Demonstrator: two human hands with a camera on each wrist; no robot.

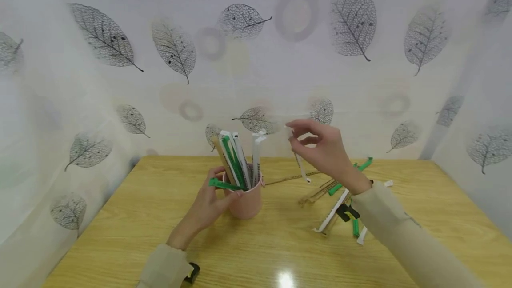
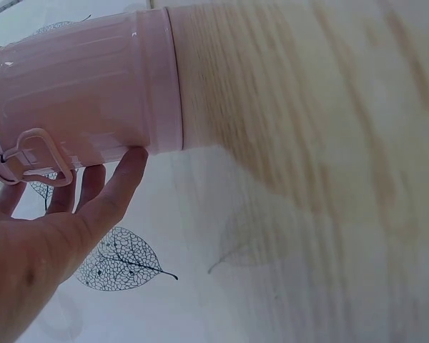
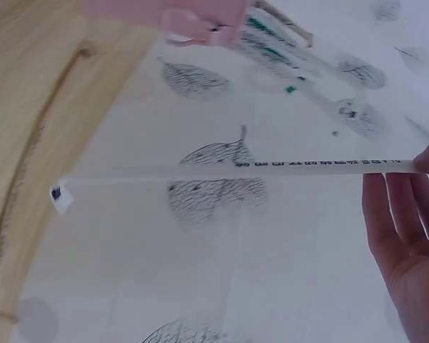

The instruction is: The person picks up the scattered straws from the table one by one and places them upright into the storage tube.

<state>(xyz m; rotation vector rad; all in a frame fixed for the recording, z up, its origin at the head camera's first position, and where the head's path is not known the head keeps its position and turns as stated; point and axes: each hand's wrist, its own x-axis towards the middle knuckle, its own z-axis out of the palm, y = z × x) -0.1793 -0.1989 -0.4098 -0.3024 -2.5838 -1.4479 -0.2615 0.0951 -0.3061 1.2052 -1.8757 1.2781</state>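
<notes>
My left hand [image 1: 205, 208] grips a pink metal bucket [image 1: 246, 203] from its left side, thumb across the front and fingers behind. A small wire handle [image 2: 56, 153] shows on the bucket in the left wrist view. White, green and brown paper-wrapped straws [image 1: 242, 163] stand in it, and one green straw [image 1: 224, 184] leans out over the rim. To the right and higher, my right hand [image 1: 322, 148] pinches a white paper-wrapped straw [image 3: 293, 168] by its upper end between thumb and fingers. Printed letters run along this straw, which hangs down beside the bucket.
More white, green and brown straws [image 1: 334, 210] lie in a loose pile on the wooden table [image 1: 120, 226], under and beside my right forearm. A lone brown straw [image 1: 294, 178] lies between bucket and pile. A leaf-patterned curtain [image 1: 256, 70] hangs behind the table.
</notes>
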